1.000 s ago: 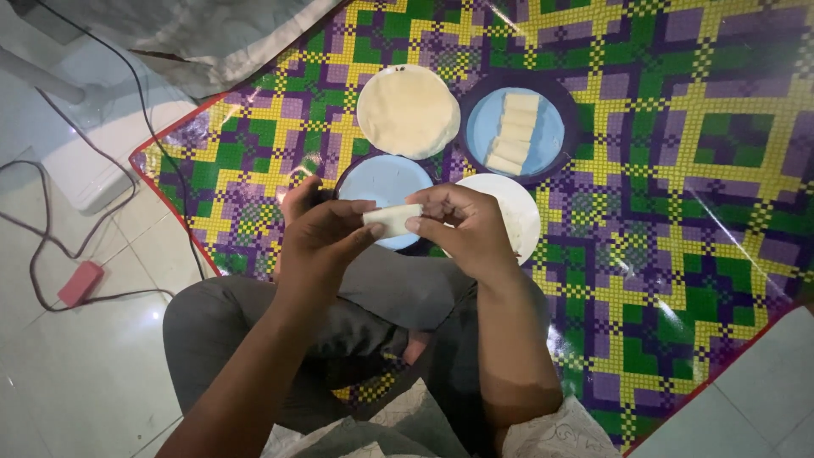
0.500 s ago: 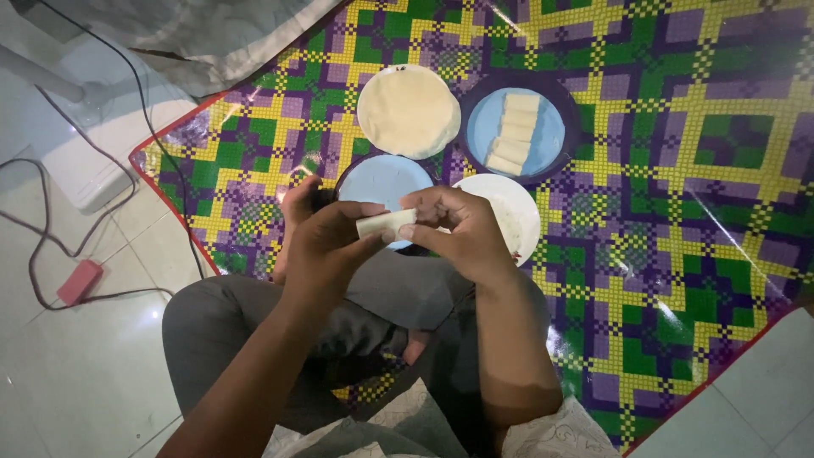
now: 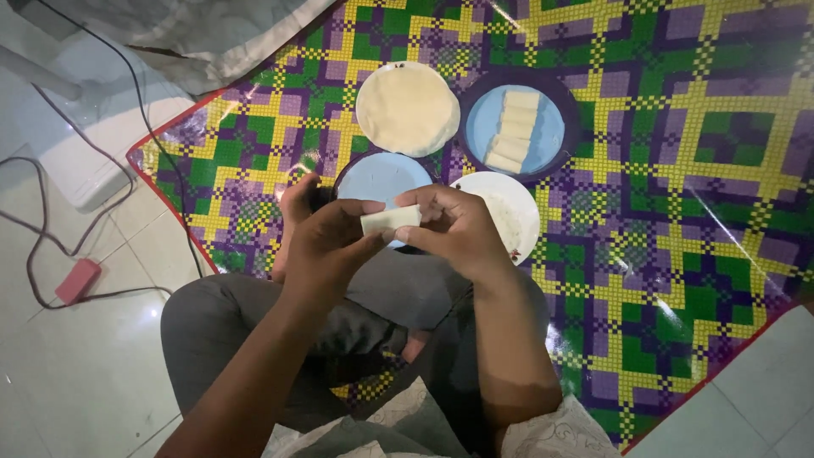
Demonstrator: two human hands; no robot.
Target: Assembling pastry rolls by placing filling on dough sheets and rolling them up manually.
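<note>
Left hand (image 3: pixel 326 242) and right hand (image 3: pixel 454 229) hold pale roll (image 3: pixel 391 220) crosswise, nearly level.

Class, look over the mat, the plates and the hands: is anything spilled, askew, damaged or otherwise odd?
Nothing stands out. The left hand and right hand hold a pale roll between them. Finished rolls lie stacked neatly in the blue dish, the round wrapper stack sits flat, and the patterned mat shows no spills.

Checkered mat (image 3: pixel 695 254) on tiled floor (image 3: pixel 76 373); three plates; wrapper stack (image 3: pixel 408 108)
</note>
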